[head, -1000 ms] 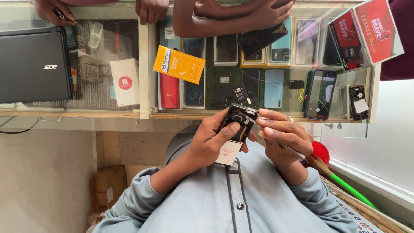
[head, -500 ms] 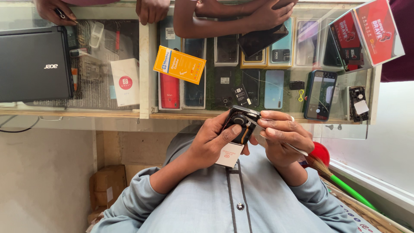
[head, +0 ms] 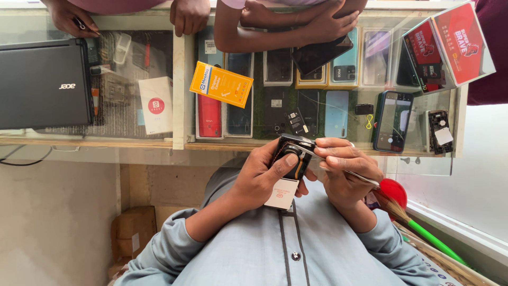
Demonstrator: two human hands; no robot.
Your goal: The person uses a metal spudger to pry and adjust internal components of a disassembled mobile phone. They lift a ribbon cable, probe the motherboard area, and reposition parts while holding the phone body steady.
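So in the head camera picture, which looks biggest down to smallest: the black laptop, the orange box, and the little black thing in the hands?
1. Black laptop, clearly largest.
2. Orange box.
3. Small black device, partly covered by the left hand, so its full size is unsure.

A flat orange and yellow box (head: 221, 84) with a blue and white corner lies tilted on the glass table (head: 180, 90). Left of it stands a white upright box (head: 155, 105) with a round red label. A closed black laptop (head: 45, 83) lies at the far left. At the upper right, red cards (head: 448, 45) with white edges lean together. Below them, a phone with a lit screen (head: 392, 122) lies near the table edge. A small white label (head: 282, 194) with a tiny red mark hangs under the black device (head: 292, 154) between the hands.
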